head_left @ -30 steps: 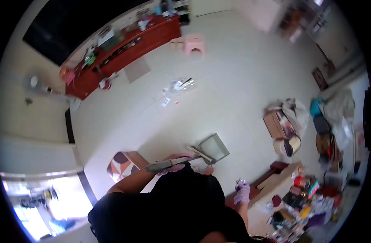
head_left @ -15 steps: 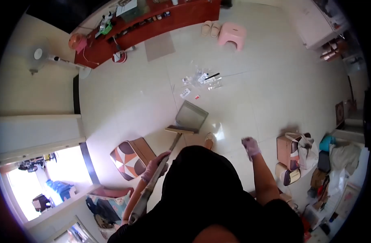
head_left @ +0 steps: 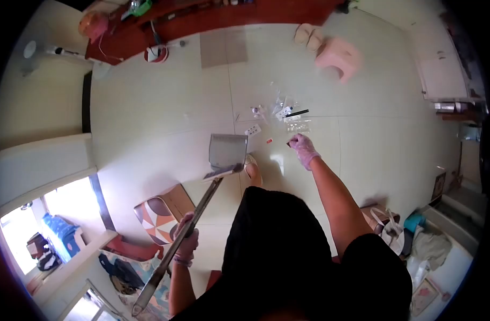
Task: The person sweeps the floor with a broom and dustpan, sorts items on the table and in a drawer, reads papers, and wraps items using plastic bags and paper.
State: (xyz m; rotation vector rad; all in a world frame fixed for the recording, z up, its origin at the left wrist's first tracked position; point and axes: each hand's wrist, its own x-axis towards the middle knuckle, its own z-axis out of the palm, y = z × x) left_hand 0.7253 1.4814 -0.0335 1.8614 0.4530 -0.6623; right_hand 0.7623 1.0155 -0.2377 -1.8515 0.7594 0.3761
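Observation:
My left hand [head_left: 186,240], in a thin glove, is wrapped round long handles [head_left: 175,247] that run up to a broom head [head_left: 222,172] and a grey dustpan [head_left: 228,151] at the floor. My right hand [head_left: 302,148], in a purplish glove, is closed, with a small dark bit at its fingertips that I cannot make out. Just beyond it on the tiles lie clear plastic wrappers [head_left: 298,126], a black stick [head_left: 297,113], a white card with dark spots [head_left: 252,130] and a small red piece [head_left: 269,141].
A pink stool [head_left: 339,57] and beige slippers [head_left: 308,37] stand at the upper right. A red cabinet [head_left: 202,20] runs along the top. A patterned box [head_left: 162,214] is at the left, bags [head_left: 386,227] at the right. One foot [head_left: 253,170] shows beside the dustpan.
The dustpan and broom have shifted left in view. My right hand has moved nearer the scattered wrappers and its fingers have closed. My left hand still grips the handles.

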